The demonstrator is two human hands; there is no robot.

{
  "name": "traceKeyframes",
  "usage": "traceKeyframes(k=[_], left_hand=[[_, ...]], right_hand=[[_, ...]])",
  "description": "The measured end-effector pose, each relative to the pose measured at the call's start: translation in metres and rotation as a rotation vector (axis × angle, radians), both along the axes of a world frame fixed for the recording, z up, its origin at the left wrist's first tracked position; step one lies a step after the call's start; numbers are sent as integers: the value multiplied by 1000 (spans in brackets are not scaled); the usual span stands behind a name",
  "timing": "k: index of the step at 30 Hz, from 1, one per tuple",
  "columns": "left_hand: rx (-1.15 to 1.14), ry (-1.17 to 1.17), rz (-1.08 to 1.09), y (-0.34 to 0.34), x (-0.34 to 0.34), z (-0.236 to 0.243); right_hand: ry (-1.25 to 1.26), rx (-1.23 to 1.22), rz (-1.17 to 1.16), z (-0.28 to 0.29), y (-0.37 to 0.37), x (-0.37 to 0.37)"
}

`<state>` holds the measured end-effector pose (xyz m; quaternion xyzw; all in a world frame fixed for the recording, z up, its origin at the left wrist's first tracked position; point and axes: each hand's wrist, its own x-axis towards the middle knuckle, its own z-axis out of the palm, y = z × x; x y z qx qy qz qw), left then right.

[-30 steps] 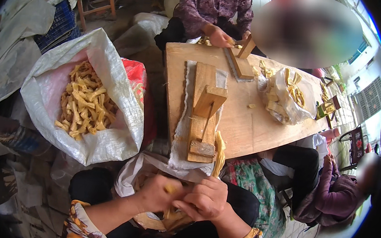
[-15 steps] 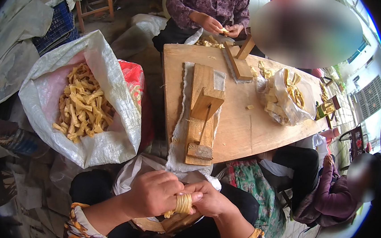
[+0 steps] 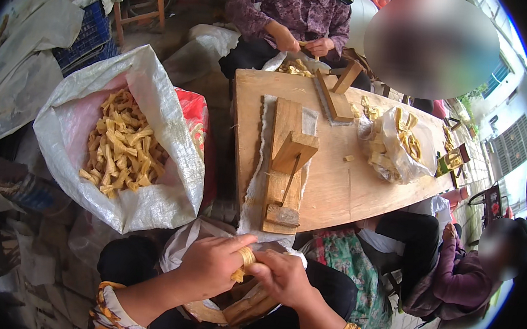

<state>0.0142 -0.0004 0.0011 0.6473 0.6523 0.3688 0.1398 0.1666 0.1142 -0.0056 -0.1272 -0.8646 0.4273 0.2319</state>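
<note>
Above my lap, both hands meet around a small bundle of pale yellow strip (image 3: pixel 247 256), wound in several turns with a loose tail below. My left hand (image 3: pixel 207 266) grips its left side with the fingers curled. From the right, my right hand (image 3: pixel 284 279) closes on it, thumb and fingers pressed against the turns. The fingers hide part of the bundle. Just beyond my hands, a wooden stand (image 3: pixel 284 163) with an upright block and a thin metal rod lies on a cloth (image 3: pixel 251 208) at the table's near left end.
To my left stands a large white woven sack (image 3: pixel 169 188) with many yellow knotted pieces (image 3: pixel 122 147). The wooden table (image 3: pixel 335 198) bears a second wooden stand (image 3: pixel 336 96) and a clear plastic bag (image 3: pixel 393 165) of yellow pieces. Co-workers sit across the table and at the right.
My right hand has turned over the bundle, its back now more upward, and the left fingers have straightened somewhat. The whole view has shifted slightly. The far co-worker's hands have moved too.
</note>
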Motion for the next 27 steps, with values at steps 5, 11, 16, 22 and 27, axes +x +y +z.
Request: traceKeyframes(k=[5,11,16,22,27], left_hand=[[64,111,-18,-3,3,-9],[234,-335,-213,3,-7,1],[331,-929,-12,-6,-23,17],[-92,-1171,-18,-2,-28,-3],[-273,-1400,-40,-1,-16,-2]], right_hand=[[-305,242,-17,1,-7,-3],[-344,-532,-28,-12,-6,9],[-253,-1240,227,3,0,18],[-286,-1199,52,8,6,12],[-247,-1024,-7,16,-5,5]])
